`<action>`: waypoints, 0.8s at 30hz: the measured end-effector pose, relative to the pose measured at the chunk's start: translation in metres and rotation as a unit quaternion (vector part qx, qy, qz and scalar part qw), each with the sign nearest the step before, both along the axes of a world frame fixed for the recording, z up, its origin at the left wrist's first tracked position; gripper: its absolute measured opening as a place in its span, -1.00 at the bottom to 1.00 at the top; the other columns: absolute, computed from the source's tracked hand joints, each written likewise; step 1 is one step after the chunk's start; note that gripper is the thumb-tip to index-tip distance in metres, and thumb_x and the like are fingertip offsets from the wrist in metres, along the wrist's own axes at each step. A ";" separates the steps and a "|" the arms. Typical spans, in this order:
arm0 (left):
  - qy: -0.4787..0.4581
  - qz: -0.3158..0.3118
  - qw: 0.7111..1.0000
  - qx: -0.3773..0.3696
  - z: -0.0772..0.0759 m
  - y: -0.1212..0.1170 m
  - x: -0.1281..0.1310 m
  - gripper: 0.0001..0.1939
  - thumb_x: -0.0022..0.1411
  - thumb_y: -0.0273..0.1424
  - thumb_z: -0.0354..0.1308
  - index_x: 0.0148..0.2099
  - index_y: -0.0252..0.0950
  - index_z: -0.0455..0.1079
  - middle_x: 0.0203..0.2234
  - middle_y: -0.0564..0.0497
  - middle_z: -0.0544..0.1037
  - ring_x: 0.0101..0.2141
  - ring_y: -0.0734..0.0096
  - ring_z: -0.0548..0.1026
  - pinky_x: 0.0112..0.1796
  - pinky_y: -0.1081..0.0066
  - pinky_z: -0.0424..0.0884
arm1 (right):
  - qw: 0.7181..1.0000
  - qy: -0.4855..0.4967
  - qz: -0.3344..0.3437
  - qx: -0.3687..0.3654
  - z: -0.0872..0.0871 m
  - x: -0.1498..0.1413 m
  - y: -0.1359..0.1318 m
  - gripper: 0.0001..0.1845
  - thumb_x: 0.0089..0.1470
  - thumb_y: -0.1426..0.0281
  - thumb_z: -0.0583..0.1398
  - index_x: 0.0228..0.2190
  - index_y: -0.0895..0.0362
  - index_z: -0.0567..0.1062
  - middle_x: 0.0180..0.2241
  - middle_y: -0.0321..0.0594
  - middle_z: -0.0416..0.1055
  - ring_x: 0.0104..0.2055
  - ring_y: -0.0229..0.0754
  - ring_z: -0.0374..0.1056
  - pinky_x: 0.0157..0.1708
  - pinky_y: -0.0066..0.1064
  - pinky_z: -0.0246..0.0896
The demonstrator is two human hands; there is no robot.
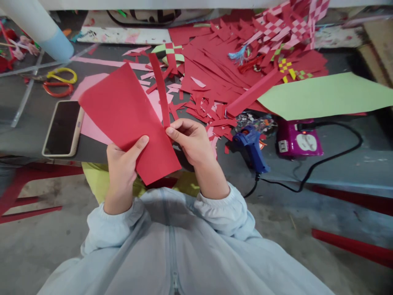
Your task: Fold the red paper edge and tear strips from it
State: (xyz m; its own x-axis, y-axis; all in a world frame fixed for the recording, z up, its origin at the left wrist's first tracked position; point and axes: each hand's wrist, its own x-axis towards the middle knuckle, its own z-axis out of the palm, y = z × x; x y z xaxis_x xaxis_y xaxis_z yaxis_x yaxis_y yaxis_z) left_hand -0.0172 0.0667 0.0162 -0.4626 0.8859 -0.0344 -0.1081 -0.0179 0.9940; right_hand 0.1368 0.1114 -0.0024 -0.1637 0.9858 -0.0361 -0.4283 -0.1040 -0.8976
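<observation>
gripped sheet [123, 108] and strip [160, 88]: solid red. woven pieces [273, 28] beyond grip: red-and-pink check. glue gun [253, 150] right of grip: blue.

"What does the left hand [124, 166] hold?"

"A large red rectangular paper sheet [129, 116], the thumb on top."

"And the right hand [196, 143]?"

"It pinches the lower end of a narrow red paper strip [161, 88] at the sheet's edge."

"What lies nearby?"

"A black-screened phone in a pale case [63, 128] on the left, a blue plastic glue gun [253, 148] on the right."
</observation>
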 end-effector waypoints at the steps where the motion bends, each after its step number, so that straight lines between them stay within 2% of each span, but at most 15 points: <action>1: -0.001 0.004 1.000 -0.002 0.000 0.000 0.002 -0.66 -0.15 -0.24 0.54 -0.35 -0.28 0.57 -0.33 0.00 0.69 -0.32 0.28 0.64 -0.25 0.33 0.64 | 1.000 -0.007 -0.005 0.003 0.000 0.000 0.000 -0.68 -0.17 0.15 0.47 -0.52 0.08 0.54 -0.51 -0.41 0.44 -0.45 -0.37 0.31 -0.37 -0.47 0.29; 7: 0.009 0.027 1.000 0.001 0.002 0.000 0.007 -0.65 -0.14 -0.23 0.54 -0.35 -0.29 0.56 -0.33 0.01 0.67 -0.32 0.30 0.64 -0.23 0.34 0.64 | 0.999 -0.010 -0.035 0.006 0.001 -0.001 -0.001 -0.68 -0.16 0.13 0.47 -0.50 0.06 0.56 -0.48 -0.38 0.46 -0.43 -0.35 0.32 -0.36 -0.45 0.30; 11: 0.016 0.036 0.999 0.013 0.006 0.000 0.008 -0.68 -0.11 -0.23 0.53 -0.33 -0.27 0.58 -0.35 0.01 0.67 -0.32 0.28 0.64 -0.24 0.32 0.64 | 1.000 0.012 0.020 -0.020 0.004 0.000 -0.001 -0.62 -0.23 0.09 0.49 -0.51 0.08 0.56 -0.52 -0.39 0.44 -0.47 -0.37 0.29 -0.41 -0.46 0.27; 16: 0.043 0.044 0.997 0.042 0.011 0.000 0.008 -0.71 -0.12 -0.25 0.54 -0.36 -0.23 0.59 -0.38 0.04 0.66 -0.33 0.29 0.63 -0.24 0.33 0.64 | 0.993 0.060 0.094 -0.045 0.009 0.003 0.001 -0.60 -0.28 0.14 0.52 -0.51 0.11 0.55 -0.52 -0.41 0.43 -0.49 -0.41 0.30 -0.42 -0.50 0.28; 19: 0.050 0.054 0.996 0.049 0.009 0.002 0.007 -0.69 -0.16 -0.23 0.55 -0.39 -0.23 0.56 -0.43 0.06 0.63 -0.37 0.32 0.61 -0.28 0.34 0.63 | 0.988 0.082 0.109 -0.069 0.013 0.003 0.001 -0.57 -0.32 0.13 0.53 -0.50 0.11 0.53 -0.53 -0.42 0.41 -0.50 -0.41 0.30 -0.40 -0.48 0.32; 24: 0.092 0.070 0.992 0.044 0.005 0.002 0.003 -0.66 -0.16 -0.19 0.54 -0.39 -0.23 0.53 -0.43 0.06 0.61 -0.33 0.26 0.60 -0.28 0.30 0.62 | 0.989 0.072 0.104 -0.080 0.014 0.003 0.002 -0.55 -0.39 0.16 0.56 -0.48 0.11 0.56 -0.52 -0.40 0.44 -0.49 -0.40 0.30 -0.46 -0.50 0.25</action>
State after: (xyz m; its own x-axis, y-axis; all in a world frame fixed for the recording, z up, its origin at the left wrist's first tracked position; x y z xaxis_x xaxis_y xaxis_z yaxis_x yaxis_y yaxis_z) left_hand -0.0141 0.0689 0.0211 -0.5720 0.8088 0.1365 0.0849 -0.1072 0.9906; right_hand 0.1403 0.1133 0.0117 -0.3766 0.9141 -0.1504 -0.5056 -0.3388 -0.7934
